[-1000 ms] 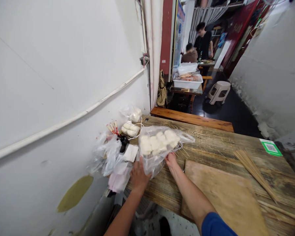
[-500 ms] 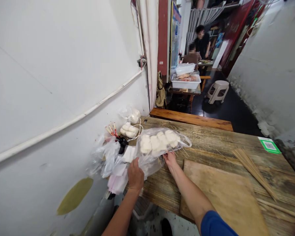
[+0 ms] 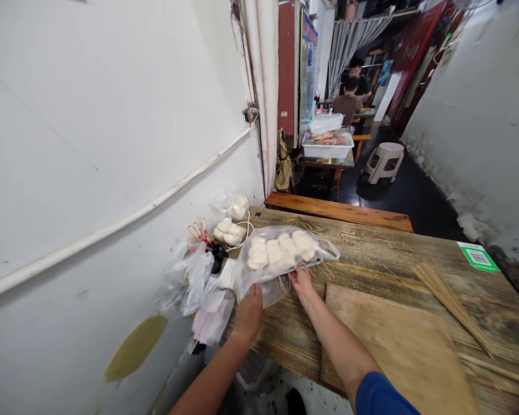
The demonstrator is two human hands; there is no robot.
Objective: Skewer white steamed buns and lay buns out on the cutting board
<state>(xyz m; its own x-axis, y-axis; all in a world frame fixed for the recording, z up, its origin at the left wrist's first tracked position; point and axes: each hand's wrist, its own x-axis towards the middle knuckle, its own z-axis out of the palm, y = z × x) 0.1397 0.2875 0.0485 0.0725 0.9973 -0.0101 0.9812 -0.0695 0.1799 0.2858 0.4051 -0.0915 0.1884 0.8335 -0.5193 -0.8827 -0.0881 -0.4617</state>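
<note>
Bundle of bare bamboo skewers (image 3: 452, 308) lying slantwise on the wooden tabletop (image 3: 372, 259), near a green QR sticker (image 3: 478, 257). Wooden cutting board (image 3: 398, 346) at the near edge. Crumpled plastic bags (image 3: 190, 279) against the wall. Further back, white tray (image 3: 328, 145) and plastic stool (image 3: 384, 160).

1. I see a green-bordered sticker (image 3: 478, 257) at the far right edge of the table (image 3: 372, 259); it bears a QR-style code pattern on white, but I can make out no letters or numbers on it.
2. I see a blue poster (image 3: 308, 63) on the doorway panel beyond the table; its print is too small and slanted for me to read.
3. I see a dark red board (image 3: 415, 52) in the back room with faint marks on it; I cannot read them.
4. I find no other readable text, brand or number.
</note>
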